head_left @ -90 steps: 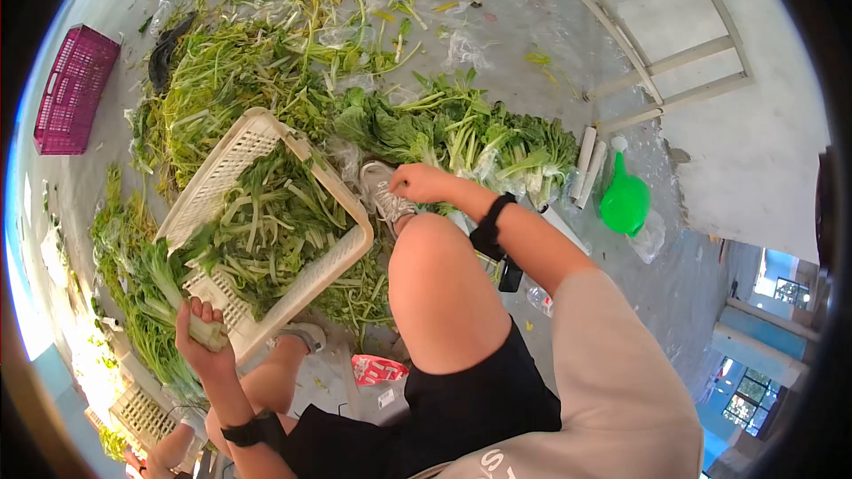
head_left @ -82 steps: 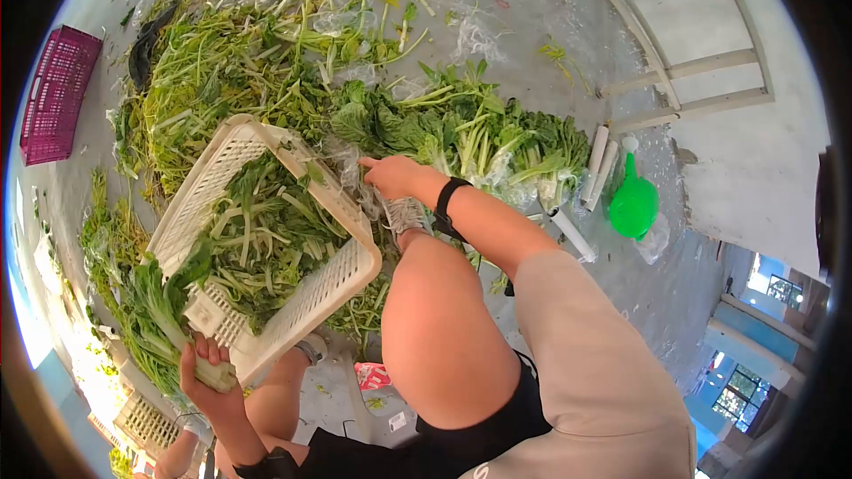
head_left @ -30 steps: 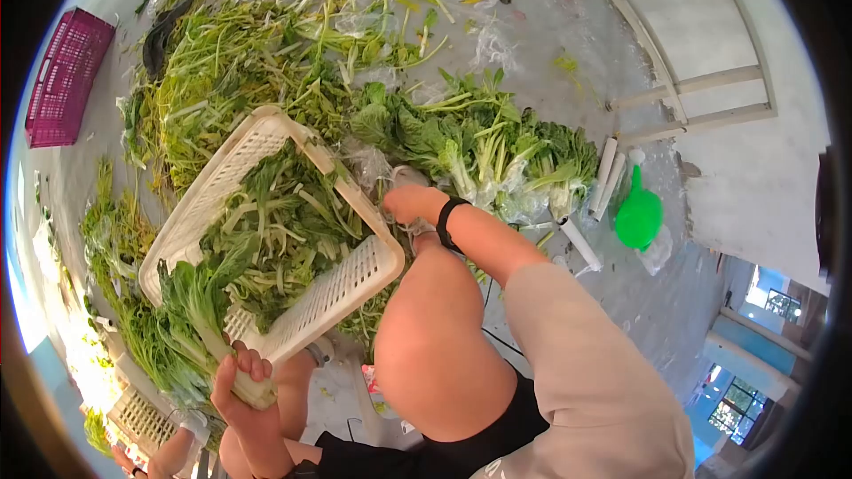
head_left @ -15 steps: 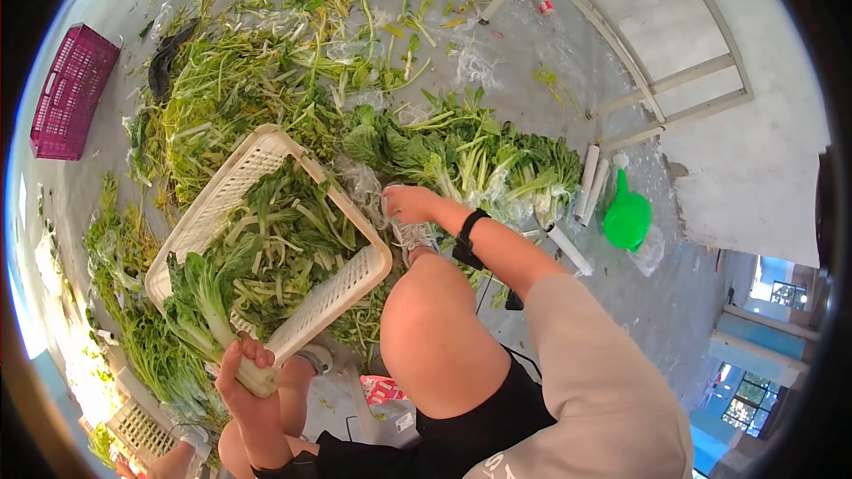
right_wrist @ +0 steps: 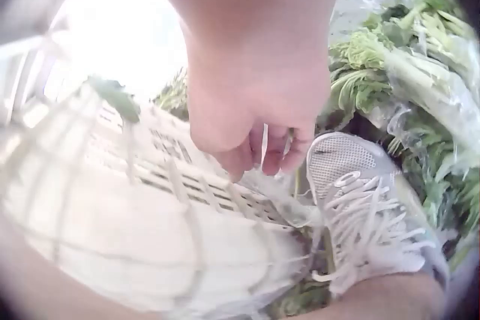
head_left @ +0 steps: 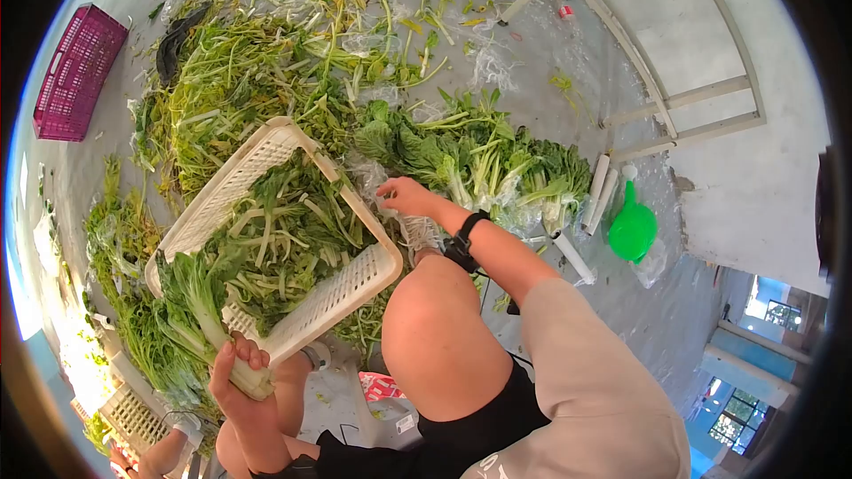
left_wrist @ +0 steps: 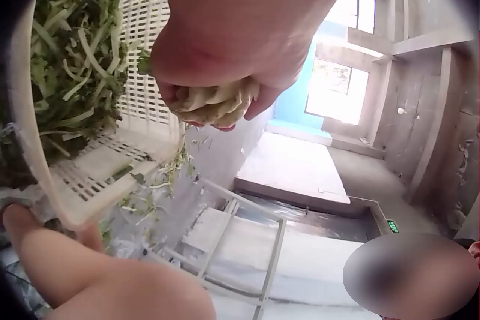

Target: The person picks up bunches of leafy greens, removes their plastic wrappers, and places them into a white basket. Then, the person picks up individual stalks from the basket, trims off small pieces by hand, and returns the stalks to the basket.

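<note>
My left hand (head_left: 244, 383) grips the pale base of a leafy green head (head_left: 206, 306), whose leaves point up over the near left edge of the white crate (head_left: 359, 279). In the left wrist view, my left hand (left_wrist: 225, 50) is curled round the cut base (left_wrist: 214, 102). Beyond the crate's right side, my right hand (head_left: 410, 197) hovers above a shoe. The right wrist view shows its fingers (right_wrist: 279, 156) curled, with a thin white strip between them and clear plastic (right_wrist: 281, 198) at the fingertips. Loose leaves and stalks (head_left: 288, 235) fill the crate.
A heap of cut stalks (head_left: 248, 80) lies beyond the crate. Bundled greens (head_left: 484, 155) are to its right, near white rolls (head_left: 602, 195) and a green plastic item (head_left: 632, 229). A purple crate (head_left: 80, 73) stands far left, a metal frame (head_left: 657, 89) far right.
Over the last three seconds my left hand has brought the green head rightward and closer to my body. My right hand has moved slightly around the shoe and plastic.
</note>
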Demonstrator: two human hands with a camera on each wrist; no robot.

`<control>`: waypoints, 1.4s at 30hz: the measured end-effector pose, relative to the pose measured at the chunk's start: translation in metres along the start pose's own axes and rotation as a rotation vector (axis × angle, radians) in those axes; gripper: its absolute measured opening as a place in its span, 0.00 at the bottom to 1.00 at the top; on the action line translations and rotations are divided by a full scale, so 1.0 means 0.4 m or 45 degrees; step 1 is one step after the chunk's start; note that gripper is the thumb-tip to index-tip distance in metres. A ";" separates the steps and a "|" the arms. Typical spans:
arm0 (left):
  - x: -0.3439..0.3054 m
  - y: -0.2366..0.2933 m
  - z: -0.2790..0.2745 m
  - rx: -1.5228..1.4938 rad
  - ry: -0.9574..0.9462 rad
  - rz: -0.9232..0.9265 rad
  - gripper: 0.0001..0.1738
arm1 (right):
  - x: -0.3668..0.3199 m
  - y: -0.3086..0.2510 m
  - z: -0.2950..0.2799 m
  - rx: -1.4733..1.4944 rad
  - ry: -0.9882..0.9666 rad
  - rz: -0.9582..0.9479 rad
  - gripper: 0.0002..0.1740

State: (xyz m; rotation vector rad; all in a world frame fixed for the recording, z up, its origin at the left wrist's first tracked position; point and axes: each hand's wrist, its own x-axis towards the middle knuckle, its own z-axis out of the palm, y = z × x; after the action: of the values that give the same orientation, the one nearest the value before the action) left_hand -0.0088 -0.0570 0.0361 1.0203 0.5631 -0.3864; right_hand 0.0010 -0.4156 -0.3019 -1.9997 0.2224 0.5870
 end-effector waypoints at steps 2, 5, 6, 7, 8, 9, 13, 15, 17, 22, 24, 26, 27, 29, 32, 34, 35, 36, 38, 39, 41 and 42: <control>-0.004 -0.006 0.009 0.007 -0.029 -0.003 0.12 | -0.049 -0.039 -0.057 0.126 -0.013 0.069 0.20; -0.005 -0.010 0.011 0.018 -0.061 -0.030 0.12 | -0.117 -0.046 -0.088 0.269 0.038 0.109 0.17; -0.007 -0.012 0.007 0.028 -0.056 -0.051 0.12 | -0.134 -0.031 -0.085 0.402 0.105 0.092 0.17; -0.008 -0.015 0.004 0.037 -0.049 -0.070 0.12 | -0.140 -0.010 -0.080 0.534 0.170 0.071 0.17; -0.008 -0.019 0.003 0.038 -0.055 -0.067 0.12 | -0.143 0.010 -0.073 0.533 0.176 0.067 0.17; -0.009 -0.022 0.002 0.039 -0.051 -0.065 0.11 | -0.150 0.024 -0.066 0.478 0.200 0.079 0.17; -0.019 -0.018 0.000 0.050 -0.047 -0.054 0.08 | -0.194 -0.005 -0.072 0.467 0.190 0.163 0.16; -0.017 -0.010 -0.017 0.033 -0.054 -0.024 0.08 | -0.235 -0.080 -0.096 0.562 0.281 0.200 0.15; -0.008 -0.006 -0.030 0.001 -0.070 0.010 0.07 | -0.272 -0.128 -0.129 0.645 0.378 0.229 0.14; -0.003 -0.005 -0.044 -0.020 -0.191 0.071 0.11 | -0.404 -0.290 -0.240 0.772 0.640 -0.105 0.08; -0.013 -0.010 -0.030 -0.127 -0.233 0.083 0.20 | -0.473 -0.386 -0.279 0.649 0.731 -0.286 0.07; -0.024 -0.020 -0.032 -0.172 -0.283 0.072 0.19 | -0.555 -0.500 -0.315 0.605 0.755 -0.373 0.08; -0.034 -0.023 -0.033 -0.190 -0.322 0.043 0.19 | -0.590 -0.542 -0.327 0.587 0.779 -0.436 0.08; -0.068 -0.030 -0.028 -0.291 -0.374 0.023 0.18 | -0.648 -0.607 -0.349 0.445 0.802 -0.617 0.08; -0.154 -0.013 0.009 -0.193 -0.494 0.120 0.12 | -0.755 -0.741 -0.351 0.500 0.720 -0.697 0.09; -0.205 0.002 0.030 -0.226 -0.548 0.176 0.11 | -0.811 -0.822 -0.338 0.583 0.626 -0.725 0.10; -0.229 0.002 0.036 -0.256 -0.602 0.201 0.09 | -0.835 -0.863 -0.324 0.565 0.578 -0.729 0.10; -0.256 0.005 0.043 -0.223 -0.622 0.236 0.09 | -0.856 -0.902 -0.303 0.610 0.554 -0.776 0.11; -0.312 0.012 0.049 -0.231 -0.583 0.299 0.09 | -0.877 -0.958 -0.254 0.686 0.461 -0.844 0.12; -0.342 0.022 0.049 -0.146 -0.630 0.358 0.10 | -0.891 -0.985 -0.221 0.685 0.412 -0.846 0.12; -0.397 0.025 0.039 -0.035 -0.681 0.441 0.11 | -0.916 -1.035 -0.167 0.898 0.168 -0.820 0.14; -0.417 0.018 0.045 -0.123 -0.668 0.469 0.14 | -0.924 -1.048 -0.156 0.888 0.163 -0.810 0.14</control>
State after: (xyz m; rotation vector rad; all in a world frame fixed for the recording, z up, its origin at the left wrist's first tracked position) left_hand -0.1328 -0.0623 0.1494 0.8618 -0.0792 -0.2790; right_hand -0.1341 -0.3002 0.2315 -1.3132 -0.1276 -0.0407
